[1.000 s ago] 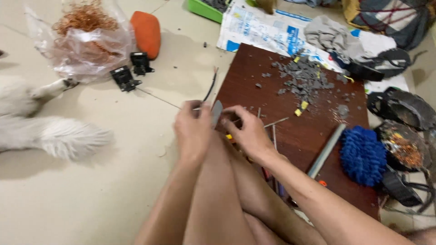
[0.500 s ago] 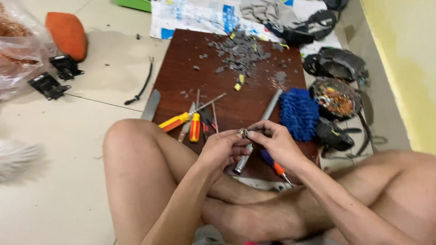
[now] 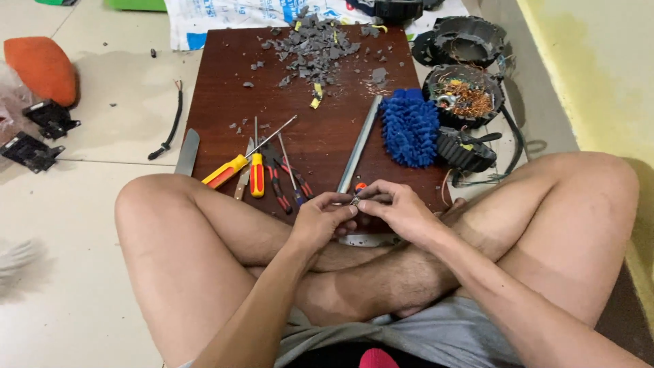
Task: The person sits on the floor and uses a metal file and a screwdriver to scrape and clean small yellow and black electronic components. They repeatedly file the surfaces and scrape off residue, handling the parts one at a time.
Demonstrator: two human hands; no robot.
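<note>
The person sits cross-legged on the floor, both forearms coming forward over the crossed shins so the hands meet just at the near edge of the dark wooden board. The left hand is curled, knuckles up, thumb and forefinger pinched on a small metal part. The right hand comes in from the other side, fingers bent and drawn together on the same part, so the two hands touch at the fingertips (the part is too small to say what it is). It sits between the fingertips, above the board's near edge, just beside the lower end of a grey metal rod that lies slantwise on the board.

Left of the hands, on the board, lie a yellow-handled screwdriver, a red and yellow screwdriver and red-handled pliers, all close together. A flat grey blade rests off the board's left edge. Farther up the board is a heap of grey scraps. A blue shaggy cloth lies at the board's right edge, and beside it a round black housing with copper wire inside.
</note>
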